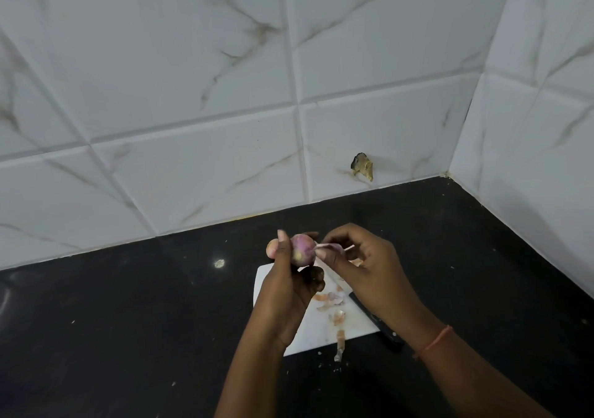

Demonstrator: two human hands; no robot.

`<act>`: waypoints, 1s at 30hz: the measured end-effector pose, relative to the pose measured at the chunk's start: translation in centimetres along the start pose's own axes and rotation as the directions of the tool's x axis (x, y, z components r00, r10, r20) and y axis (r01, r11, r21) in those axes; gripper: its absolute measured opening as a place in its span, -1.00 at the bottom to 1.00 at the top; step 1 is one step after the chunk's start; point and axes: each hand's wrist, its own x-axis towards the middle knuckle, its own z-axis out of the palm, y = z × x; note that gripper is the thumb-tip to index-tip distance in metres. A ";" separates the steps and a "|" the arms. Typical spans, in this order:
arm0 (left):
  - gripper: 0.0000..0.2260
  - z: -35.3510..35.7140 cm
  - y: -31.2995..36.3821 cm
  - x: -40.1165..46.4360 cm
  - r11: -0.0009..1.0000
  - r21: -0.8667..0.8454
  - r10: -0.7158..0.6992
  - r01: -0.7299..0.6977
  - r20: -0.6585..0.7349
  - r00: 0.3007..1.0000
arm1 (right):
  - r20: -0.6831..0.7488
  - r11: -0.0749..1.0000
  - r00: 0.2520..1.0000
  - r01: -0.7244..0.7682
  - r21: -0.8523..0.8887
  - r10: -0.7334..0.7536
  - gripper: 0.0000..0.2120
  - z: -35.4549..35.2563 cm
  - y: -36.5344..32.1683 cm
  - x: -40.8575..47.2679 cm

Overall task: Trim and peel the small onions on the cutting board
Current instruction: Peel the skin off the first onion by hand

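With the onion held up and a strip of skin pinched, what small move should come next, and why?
Probably pull the strip of skin further away to the right until it tears free. The left hand holds the small onion above the cutting board, and the right hand pinches a strip that looks attached to it. The knife lies unused.

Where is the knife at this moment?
The knife lies on the black counter along the right edge of the white cutting board, partly hidden under the right hand.

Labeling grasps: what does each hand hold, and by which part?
Left hand holds a small onion by its sides, between thumb and fingertips. Right hand pinches the free end of a skin strip peeling off it.
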 end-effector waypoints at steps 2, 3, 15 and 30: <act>-0.40 0.2 0.1 -0.1 0.999 0.031 -0.020 0.020 0.008 1.000 | -0.011 0.987 0.994 -0.106 0.121 0.108 -0.90 0.2 0.1 0.0; -0.42 0.3 0.2 -0.2 0.999 0.046 -0.026 0.026 0.010 1.000 | -0.012 0.973 0.990 -0.138 0.185 0.143 -0.91 0.3 0.0 0.0; -0.50 0.7 0.4 -0.1 0.993 -0.114 -0.017 0.021 0.040 0.999 | 0.251 0.344 0.809 -0.477 0.809 0.532 -0.79 1.0 -0.7 0.4; -0.68 0.1 -0.1 -0.1 0.991 -0.056 0.119 -0.118 0.013 0.993 | 0.176 0.316 0.852 -0.364 0.876 0.493 -0.76 1.6 -0.1 0.2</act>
